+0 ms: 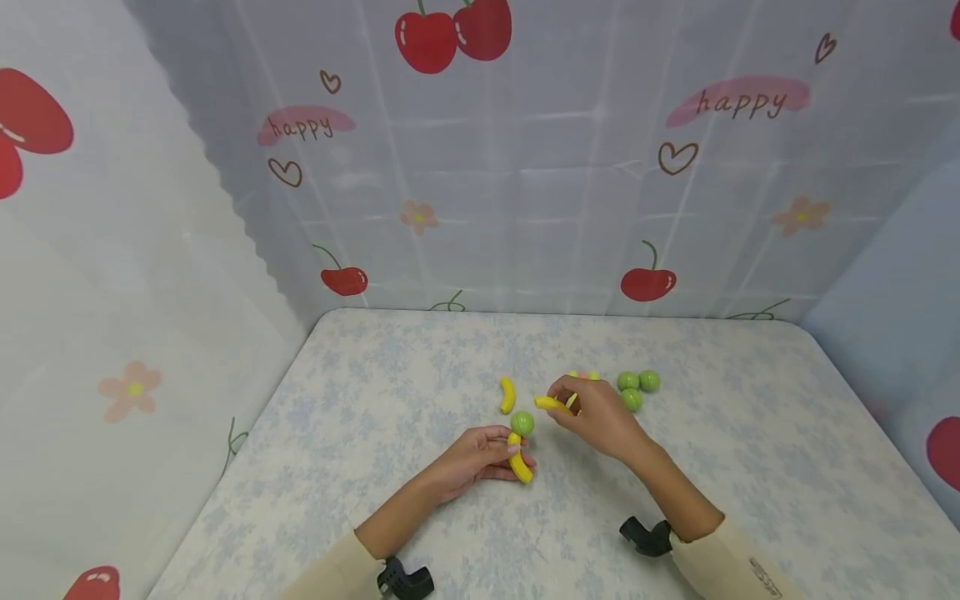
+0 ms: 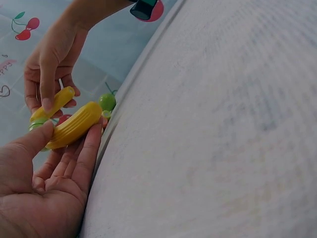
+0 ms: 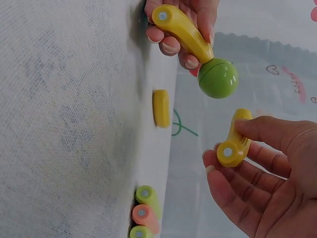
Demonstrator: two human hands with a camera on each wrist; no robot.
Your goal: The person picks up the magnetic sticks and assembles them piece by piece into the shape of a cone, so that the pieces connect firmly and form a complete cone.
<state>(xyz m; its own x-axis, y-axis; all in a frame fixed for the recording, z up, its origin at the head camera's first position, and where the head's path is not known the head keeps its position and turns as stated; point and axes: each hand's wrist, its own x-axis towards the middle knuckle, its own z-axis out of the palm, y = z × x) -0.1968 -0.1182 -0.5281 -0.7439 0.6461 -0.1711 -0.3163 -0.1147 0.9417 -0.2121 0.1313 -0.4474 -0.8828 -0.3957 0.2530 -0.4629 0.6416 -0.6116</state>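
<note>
Fingers of the left hand (image 1: 480, 457) curl round a yellow banana piece (image 1: 519, 465), thumb on one side and fingertips on the other, low over the table (image 1: 337, 417) near its middle; in the left wrist view the same piece (image 2: 74, 125) lies pinched between thumb and fingers (image 2: 91, 148). A green ball half (image 1: 522, 423) sits against the far end of that piece, at about 12 o'clock from the left hand, and the right wrist view shows it (image 3: 218, 78) touching the tip of the held piece (image 3: 183, 30). A loose yellow banana piece (image 1: 507, 394) lies on the table beyond, at about 1 o'clock from the left hand, apart from both hands; in the right wrist view it (image 3: 161, 108) lies alone on the cloth. To the right, the right hand (image 1: 596, 417) is raised just above the table and pinches a second yellow banana piece (image 1: 552, 404) between thumb and fingertips, its free end pointing toward 9 o'clock, near the green ball half but not touching it. The right wrist view shows this piece (image 3: 235, 141) gripped by curled fingers (image 3: 233, 191). Behind the right hand, at about 12 o'clock, small yellow and orange pieces (image 1: 583, 376) peek out. Farther right, at about 2 o'clock from the right hand, three green balls (image 1: 636, 387) lie clustered together on the table.
</note>
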